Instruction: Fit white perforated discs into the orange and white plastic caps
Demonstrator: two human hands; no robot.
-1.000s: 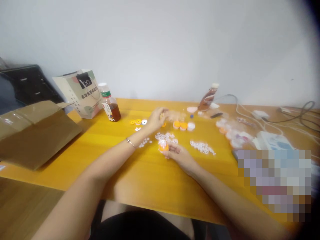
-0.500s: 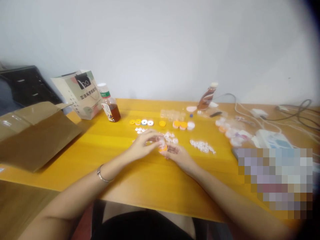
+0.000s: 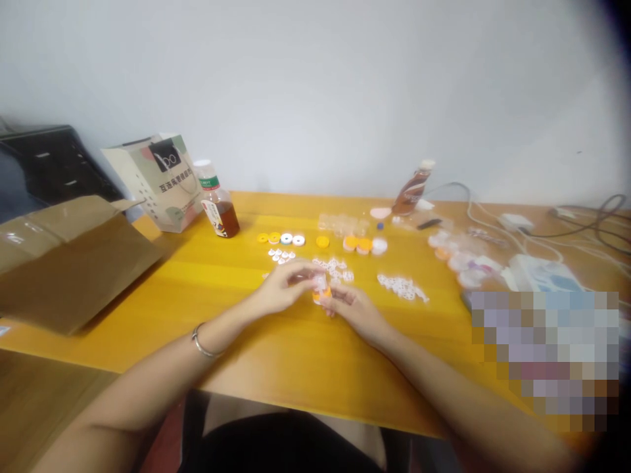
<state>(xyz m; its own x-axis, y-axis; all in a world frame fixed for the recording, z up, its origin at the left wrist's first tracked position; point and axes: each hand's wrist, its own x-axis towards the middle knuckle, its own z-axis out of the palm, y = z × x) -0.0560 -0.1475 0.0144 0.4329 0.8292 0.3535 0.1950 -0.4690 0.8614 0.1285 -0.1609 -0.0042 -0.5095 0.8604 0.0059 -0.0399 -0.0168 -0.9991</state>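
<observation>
My left hand point(image 3: 282, 287) and my right hand point(image 3: 355, 309) meet over the yellow table point(image 3: 276, 355), both closed around a small orange-bottomed piece with a clear top point(image 3: 321, 289). The picture is blurred, so which fingers grip which part cannot be told. Just behind the hands lies a heap of small white rings point(image 3: 335, 268). Another heap of white rings point(image 3: 401, 287) lies to the right. A row of yellow and white discs point(image 3: 280, 238) sits further back, with orange and white caps point(image 3: 363, 246) beside clear cups point(image 3: 342, 225).
A cardboard box point(image 3: 69, 263) lies at the left edge, with a paper bag point(image 3: 158, 180) and a tea bottle point(image 3: 219, 207) behind it. A brown bottle point(image 3: 413, 187), cables point(image 3: 493, 217) and a white device point(image 3: 537, 274) crowd the back right.
My left hand came back from the far row of caps to my right hand and closed on the orange piece there. Both hands have since stayed together almost still.
</observation>
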